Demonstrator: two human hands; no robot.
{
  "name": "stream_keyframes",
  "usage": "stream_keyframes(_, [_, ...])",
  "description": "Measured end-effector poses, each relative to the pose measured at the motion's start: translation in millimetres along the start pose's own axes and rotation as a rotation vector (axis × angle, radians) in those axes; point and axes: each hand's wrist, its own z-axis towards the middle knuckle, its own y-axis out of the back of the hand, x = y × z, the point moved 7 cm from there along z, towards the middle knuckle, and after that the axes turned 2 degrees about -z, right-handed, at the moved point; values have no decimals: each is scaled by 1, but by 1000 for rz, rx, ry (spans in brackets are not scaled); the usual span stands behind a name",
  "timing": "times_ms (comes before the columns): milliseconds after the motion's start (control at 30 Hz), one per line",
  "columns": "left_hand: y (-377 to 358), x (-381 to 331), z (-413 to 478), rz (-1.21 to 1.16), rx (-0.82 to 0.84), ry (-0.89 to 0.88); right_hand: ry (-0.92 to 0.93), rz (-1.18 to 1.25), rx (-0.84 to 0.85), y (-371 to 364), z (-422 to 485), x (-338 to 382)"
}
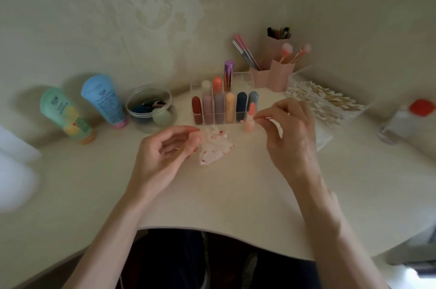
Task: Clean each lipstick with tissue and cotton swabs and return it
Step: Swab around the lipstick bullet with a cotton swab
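An uncapped peach lipstick (249, 121) stands upright on the table (236, 194), just in front of the clear organizer (243, 75), where the other capped lipsticks stand in rows. From the lipstick's 3 o'clock the right hand (292, 133) pinches a thin cotton swab (263, 119) between thumb and forefinger, its end at the lipstick's bullet. At the lipstick's 8 o'clock lies a crumpled tissue (215, 148) spotted with red. The left hand (165, 152) is at the tissue's 9 o'clock, palm up and fingers loosely curled, fingertips at the tissue's edge; whether they grip it cannot be told. A box of cotton swabs (325, 100) sits at the lipstick's 2 o'clock.
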Motion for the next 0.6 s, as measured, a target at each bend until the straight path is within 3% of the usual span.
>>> stream_keyframes(133, [-12, -3, 3, 4, 30, -29, -392, -339, 23, 18, -3, -47])
stream_keyframes(200, [-17, -3, 5, -22, 49, -29, -501, -406, 87, 19, -7, -58])
stream_keyframes(433, [-29, 1, 8, -74, 42, -29, -538, -422, 135, 13, -12, -61])
stream_keyframes(600, [-27, 2, 8, -96, 53, -25, -411, -241, 111, 5, -5, -44])
